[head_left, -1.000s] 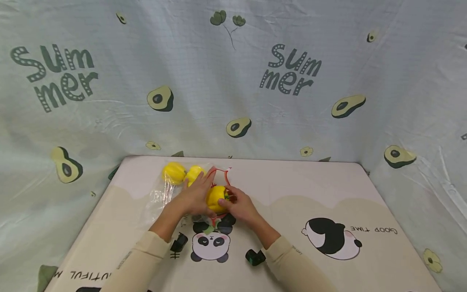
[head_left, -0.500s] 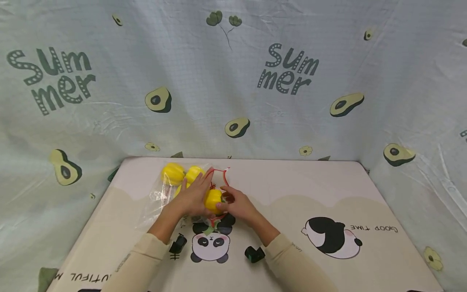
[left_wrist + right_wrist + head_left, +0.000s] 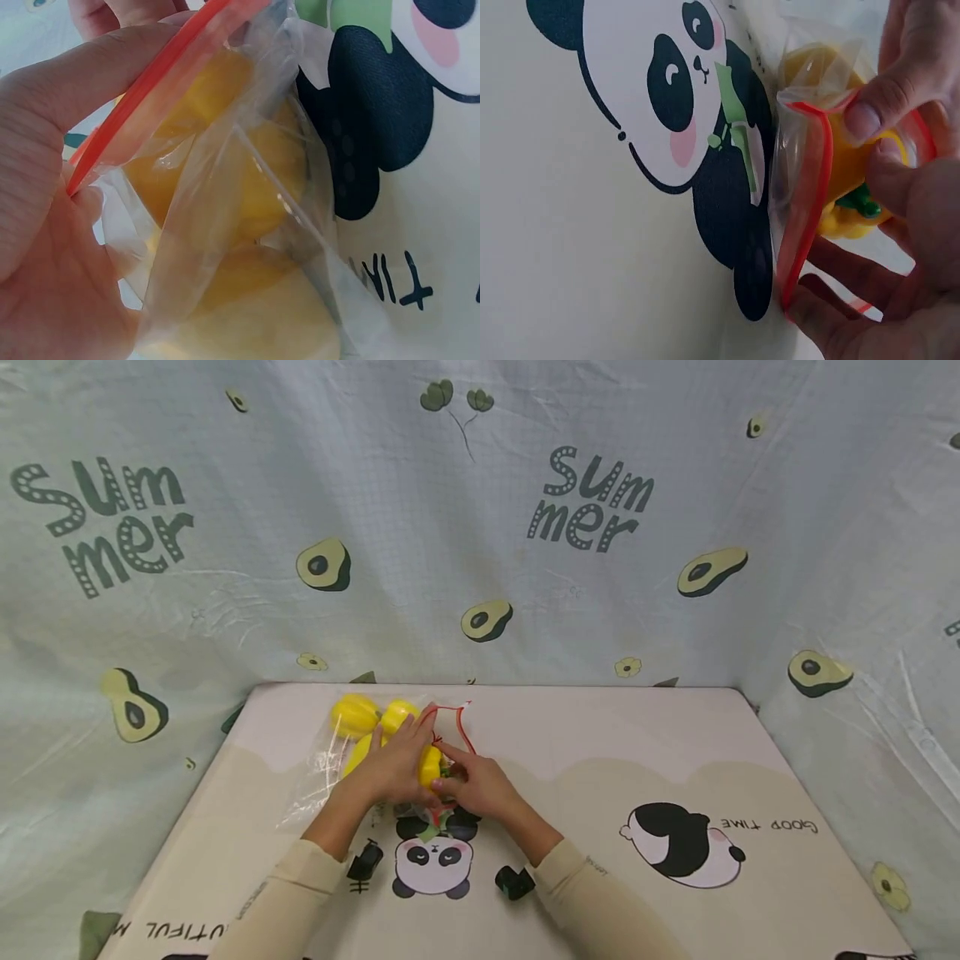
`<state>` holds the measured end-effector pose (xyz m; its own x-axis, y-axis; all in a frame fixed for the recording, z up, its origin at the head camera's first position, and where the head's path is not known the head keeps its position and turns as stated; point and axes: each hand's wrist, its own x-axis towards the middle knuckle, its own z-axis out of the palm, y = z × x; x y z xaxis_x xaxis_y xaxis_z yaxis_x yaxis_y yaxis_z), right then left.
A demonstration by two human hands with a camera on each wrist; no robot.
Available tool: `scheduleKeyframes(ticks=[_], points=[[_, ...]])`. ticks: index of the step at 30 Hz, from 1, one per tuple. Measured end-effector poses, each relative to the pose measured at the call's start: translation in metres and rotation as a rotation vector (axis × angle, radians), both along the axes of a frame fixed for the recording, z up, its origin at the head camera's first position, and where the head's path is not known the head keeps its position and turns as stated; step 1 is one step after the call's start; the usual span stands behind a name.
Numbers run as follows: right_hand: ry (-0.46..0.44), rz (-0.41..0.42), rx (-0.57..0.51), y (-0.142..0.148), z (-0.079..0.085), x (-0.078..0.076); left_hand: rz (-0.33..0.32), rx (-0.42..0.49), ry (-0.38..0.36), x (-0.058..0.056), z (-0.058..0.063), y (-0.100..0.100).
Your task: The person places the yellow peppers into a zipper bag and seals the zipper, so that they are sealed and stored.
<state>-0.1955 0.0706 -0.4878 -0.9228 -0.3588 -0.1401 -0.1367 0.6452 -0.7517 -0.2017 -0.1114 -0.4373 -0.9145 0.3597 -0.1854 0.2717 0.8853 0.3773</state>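
The curled fingers and thumb of the right hand (image 3: 474,785) hold a yellow pepper (image 3: 429,767) at the mouth of a clear bag (image 3: 317,781). The left hand (image 3: 397,768) spreads its fingers over the bag, bagged peppers (image 3: 356,716) beside them.

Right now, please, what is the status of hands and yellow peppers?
Left hand holding clear bag at mouth. Right hand gripping yellow pepper in the opening. Three other peppers inside. Possible snag: red rim near pepper.
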Motion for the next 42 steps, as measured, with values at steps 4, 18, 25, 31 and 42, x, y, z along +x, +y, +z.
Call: scheduleKeyframes(ticks=[4, 18, 25, 31, 42], points=[[-0.027, -0.008, -0.013, 0.0, 0.002, -0.001, 0.005, -0.008, 0.009, -0.001, 0.0, -0.001], [-0.013, 0.011, 0.057, -0.006, 0.008, -0.002, 0.011, 0.031, -0.013, 0.0, -0.003, -0.004], [-0.015, -0.004, 0.08, -0.009, 0.008, -0.001, 0.011, 0.041, -0.032, 0.001, -0.003, -0.004], [0.039, 0.058, 0.179, -0.015, 0.003, -0.004, 0.002, 0.036, -0.023, 0.002, -0.005, -0.006], [0.147, 0.085, 0.269, -0.018, 0.006, -0.003, -0.029, 0.028, -0.004, -0.001, -0.005, -0.006]])
